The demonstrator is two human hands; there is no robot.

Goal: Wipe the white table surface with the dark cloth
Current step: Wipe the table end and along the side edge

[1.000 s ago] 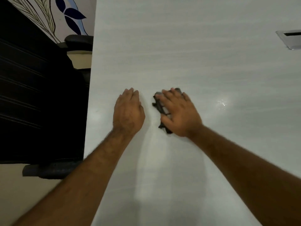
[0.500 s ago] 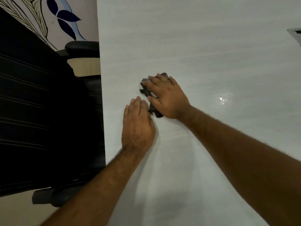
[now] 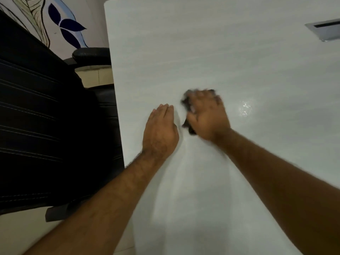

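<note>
The white table (image 3: 211,52) fills most of the view. My right hand (image 3: 208,115) presses the dark cloth (image 3: 186,104) flat on the table; the hand is motion-blurred, and only the cloth's dark edges show at the fingertips and beside the thumb. My left hand (image 3: 160,130) lies palm down on the table just left of the cloth, fingers together, holding nothing.
A black office chair (image 3: 46,126) with an armrest (image 3: 91,54) stands against the table's left edge. A metal cable slot (image 3: 325,30) is set in the table at the far right. A bright glare spot (image 3: 245,108) lies right of my right hand.
My right hand has slid the cloth to the right, away from my left hand's fingertips. My left hand has stayed flat in about the same place.
</note>
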